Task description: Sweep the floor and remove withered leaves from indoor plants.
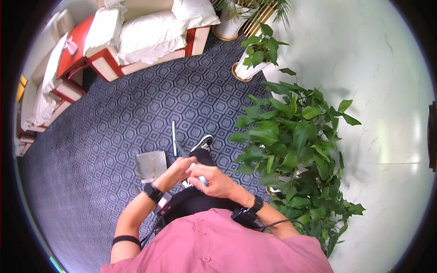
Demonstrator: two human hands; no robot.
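Both my hands are closed round the pale blue-grey handle of a long-handled broom [199,177], in front of my body. My left hand [176,173] grips lower on the shaft, and my right hand [215,181] holds near the top end. The shaft runs down and away to a narrow white bar head [174,136] by the patterned carpet. A grey dustpan [152,166] lies on the carpet to the left of the shaft. What is in the dustpan is too small to make out.
Leafy green potted plants [296,136] stand close on my right, along a pale marble-like wall [387,136]. A smaller plant in a white pot [249,68] is ahead. Sofas with white covers [150,38] and a red side table [75,48] are far left. My shoe [203,142] is beside the broom head.
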